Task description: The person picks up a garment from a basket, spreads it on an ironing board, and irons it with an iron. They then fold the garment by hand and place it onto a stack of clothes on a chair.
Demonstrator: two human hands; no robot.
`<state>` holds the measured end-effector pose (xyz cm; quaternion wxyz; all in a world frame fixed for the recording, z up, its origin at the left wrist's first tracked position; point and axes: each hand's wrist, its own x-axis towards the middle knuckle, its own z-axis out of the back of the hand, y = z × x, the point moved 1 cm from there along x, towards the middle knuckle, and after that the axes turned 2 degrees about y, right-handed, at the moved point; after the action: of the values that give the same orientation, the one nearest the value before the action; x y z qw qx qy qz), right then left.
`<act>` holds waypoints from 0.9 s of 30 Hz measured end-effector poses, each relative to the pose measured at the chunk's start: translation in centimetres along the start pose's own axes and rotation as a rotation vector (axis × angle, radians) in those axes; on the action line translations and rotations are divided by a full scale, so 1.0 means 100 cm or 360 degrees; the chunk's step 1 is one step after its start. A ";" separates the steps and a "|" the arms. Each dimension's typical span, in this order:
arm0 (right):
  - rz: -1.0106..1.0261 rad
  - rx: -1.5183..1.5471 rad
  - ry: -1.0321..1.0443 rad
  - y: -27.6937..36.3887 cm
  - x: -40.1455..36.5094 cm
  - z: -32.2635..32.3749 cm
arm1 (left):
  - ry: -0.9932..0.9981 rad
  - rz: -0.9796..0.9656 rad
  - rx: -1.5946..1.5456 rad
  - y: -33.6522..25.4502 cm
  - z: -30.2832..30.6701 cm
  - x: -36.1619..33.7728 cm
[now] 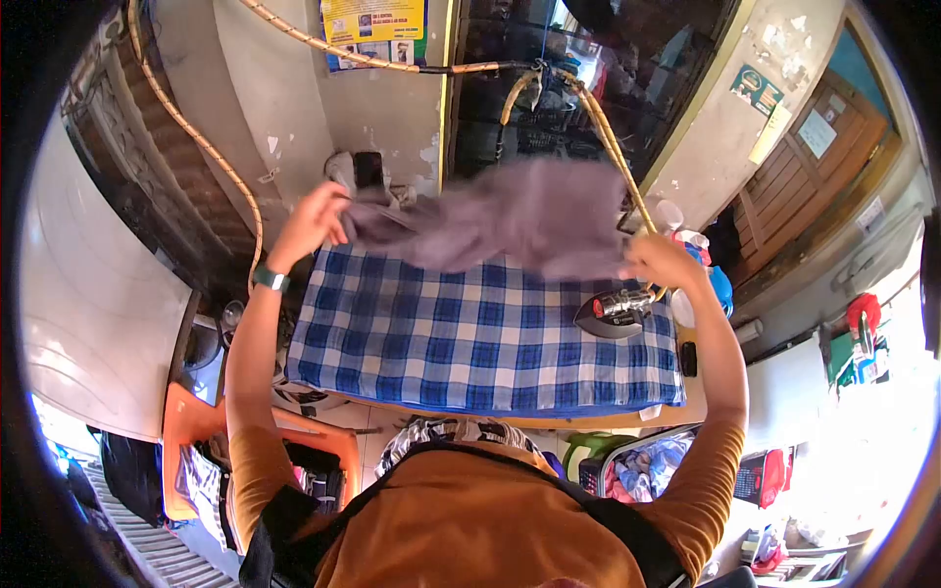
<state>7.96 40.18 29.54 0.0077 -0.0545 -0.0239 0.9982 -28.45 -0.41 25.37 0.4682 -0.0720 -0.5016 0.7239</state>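
A purple-grey piece of cloth (549, 220), blurred by motion, is stretched in the air above the far part of the ironing surface. My left hand (314, 223) grips its narrow, bunched left end. At the lower right corner, my right hand (662, 259) is closed on the same cloth. Below them a blue, white and black checked cloth (441, 333) covers the ironing surface. A clothes iron (615, 314) rests on the right side of this cover, under my right hand, its cord rising behind that hand.
A wrapped cord (363, 61) runs along the wall and ties up overhead. An orange container (186, 421) holding clothes stands at the lower left. To the lower right is a basket with clothes (647, 465). Plastic items (720, 284) crowd the right end of the ironing surface.
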 end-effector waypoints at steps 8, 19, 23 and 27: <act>-0.0308 0.0045 -0.1621 -0.016 -0.057 0.146 | -0.1036 -0.0550 -0.0654 -0.091 0.104 0.062; -0.0809 -0.0323 -0.1453 -0.068 0.033 0.071 | -0.0640 -0.0064 -0.0786 -0.007 0.034 0.155; -0.0681 -0.0525 -0.1665 -0.058 0.018 0.100 | -0.0801 -0.0462 -0.0894 -0.046 0.046 0.156; -0.0552 -0.0353 -0.1854 -0.039 -0.006 0.097 | -0.0869 -0.0757 -0.0898 -0.070 0.042 0.105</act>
<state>7.56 43.60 39.40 0.1498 0.5038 -0.1363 0.8397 -32.37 5.09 36.83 0.4340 0.1139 -0.7868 0.4239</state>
